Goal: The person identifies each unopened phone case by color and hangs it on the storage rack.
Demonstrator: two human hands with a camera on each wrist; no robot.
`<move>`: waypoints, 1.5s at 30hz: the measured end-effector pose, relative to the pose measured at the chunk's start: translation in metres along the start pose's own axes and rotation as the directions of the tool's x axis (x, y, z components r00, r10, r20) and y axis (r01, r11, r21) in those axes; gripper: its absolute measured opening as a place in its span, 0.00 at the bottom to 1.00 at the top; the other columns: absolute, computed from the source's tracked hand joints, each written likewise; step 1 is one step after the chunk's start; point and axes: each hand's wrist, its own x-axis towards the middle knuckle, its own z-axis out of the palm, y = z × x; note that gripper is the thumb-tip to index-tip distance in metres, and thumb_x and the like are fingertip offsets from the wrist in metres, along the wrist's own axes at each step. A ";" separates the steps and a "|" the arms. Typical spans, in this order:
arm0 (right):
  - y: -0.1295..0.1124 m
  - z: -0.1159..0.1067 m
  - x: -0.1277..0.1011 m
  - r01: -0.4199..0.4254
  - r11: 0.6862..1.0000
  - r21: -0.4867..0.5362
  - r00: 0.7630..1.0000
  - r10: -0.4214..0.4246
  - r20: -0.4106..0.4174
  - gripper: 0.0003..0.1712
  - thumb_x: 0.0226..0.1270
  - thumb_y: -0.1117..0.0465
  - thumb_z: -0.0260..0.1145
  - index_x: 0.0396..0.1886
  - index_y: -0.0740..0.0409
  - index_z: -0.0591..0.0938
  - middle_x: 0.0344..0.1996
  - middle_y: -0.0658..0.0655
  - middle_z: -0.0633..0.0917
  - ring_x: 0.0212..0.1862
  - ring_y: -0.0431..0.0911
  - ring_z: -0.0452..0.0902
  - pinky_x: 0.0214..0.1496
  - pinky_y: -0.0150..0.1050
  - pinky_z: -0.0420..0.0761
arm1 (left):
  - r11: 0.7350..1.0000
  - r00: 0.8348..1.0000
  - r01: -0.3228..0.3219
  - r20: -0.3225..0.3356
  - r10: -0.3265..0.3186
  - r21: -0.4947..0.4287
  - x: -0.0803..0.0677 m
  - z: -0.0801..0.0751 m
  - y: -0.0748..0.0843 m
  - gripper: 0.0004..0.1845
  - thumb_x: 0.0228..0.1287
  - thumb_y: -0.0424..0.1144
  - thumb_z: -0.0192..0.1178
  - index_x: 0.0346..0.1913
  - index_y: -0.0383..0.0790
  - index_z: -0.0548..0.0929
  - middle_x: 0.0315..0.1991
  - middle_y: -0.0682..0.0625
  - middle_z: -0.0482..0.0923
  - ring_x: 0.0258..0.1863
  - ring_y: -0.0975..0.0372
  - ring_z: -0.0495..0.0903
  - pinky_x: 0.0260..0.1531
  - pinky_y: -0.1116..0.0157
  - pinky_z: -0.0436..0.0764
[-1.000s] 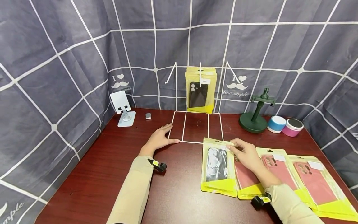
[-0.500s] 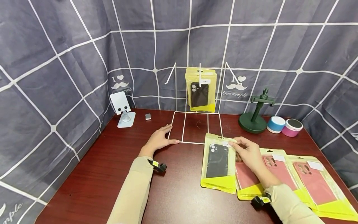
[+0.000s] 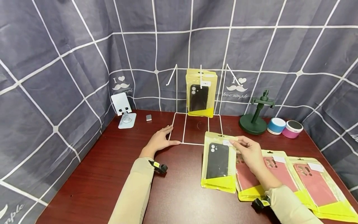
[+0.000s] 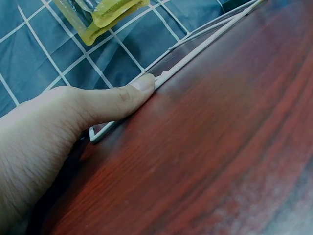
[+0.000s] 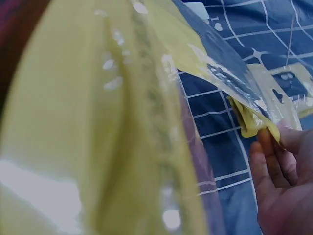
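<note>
My right hand (image 3: pixel 249 154) pinches the upper right edge of a yellow-edged clear pouch holding a black phone case (image 3: pixel 217 160). The right wrist view shows the thumb and fingers on the pouch's edge, near its hang hole. My left hand (image 3: pixel 158 141) rests at the front left corner of a white wire display rack (image 3: pixel 193 143), fingers extended. Its thumb (image 4: pixel 144 83) lies on the rack's base wire in the left wrist view. From the rack's middle hook hang several similar pouches, the front one with a black phone case (image 3: pixel 199 97).
On the right lie pouches with pink phone cases (image 3: pixel 314 182), overlapping. Along the back stand a white phone stand (image 3: pixel 121 104), a small metallic block (image 3: pixel 149 118), a green stand (image 3: pixel 253 123), a blue speaker (image 3: pixel 276 126) and a pink speaker (image 3: pixel 292 129). Grey checked cloth (image 3: pixel 212 46) hangs behind.
My right hand has raised and tilted the pouch slightly, so the glare is gone and the black case shows clearly. The left hand stays at the rack.
</note>
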 end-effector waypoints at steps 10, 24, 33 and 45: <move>-0.043 -0.003 -0.010 0.093 0.995 -0.027 0.993 -0.094 -0.071 0.17 0.65 0.52 0.74 0.42 0.62 0.87 0.28 0.47 0.88 0.31 0.41 0.81 0.34 0.34 0.83 | 1.000 1.000 -0.005 0.011 0.005 -0.003 -0.001 0.000 0.003 0.58 0.48 0.78 0.63 0.78 0.47 0.64 0.77 0.49 0.59 0.76 0.51 0.58 0.72 0.49 0.61; -0.105 0.004 -0.001 0.317 0.926 0.207 0.944 -0.286 -0.166 0.09 0.61 0.68 0.75 0.34 0.71 0.85 0.25 0.51 0.88 0.27 0.40 0.78 0.32 0.27 0.80 | 1.000 1.000 0.002 0.009 -0.002 -0.009 -0.003 -0.003 0.001 0.58 0.48 0.78 0.63 0.78 0.46 0.64 0.78 0.47 0.59 0.76 0.51 0.57 0.72 0.48 0.61; -0.131 0.017 0.003 0.355 0.896 0.267 0.933 -0.319 -0.169 0.08 0.59 0.69 0.76 0.32 0.71 0.85 0.23 0.52 0.87 0.25 0.43 0.76 0.30 0.29 0.77 | 1.000 1.000 0.001 0.010 -0.001 -0.019 -0.002 -0.003 0.003 0.58 0.49 0.77 0.64 0.78 0.46 0.64 0.78 0.48 0.58 0.77 0.51 0.57 0.72 0.48 0.60; -0.163 0.033 0.011 0.385 0.882 0.272 0.916 -0.330 -0.228 0.10 0.58 0.66 0.77 0.30 0.71 0.86 0.22 0.53 0.87 0.24 0.42 0.76 0.27 0.30 0.76 | 1.000 1.000 0.005 0.016 -0.005 -0.011 -0.002 -0.004 0.004 0.58 0.49 0.78 0.63 0.77 0.46 0.64 0.78 0.48 0.58 0.77 0.52 0.56 0.72 0.48 0.61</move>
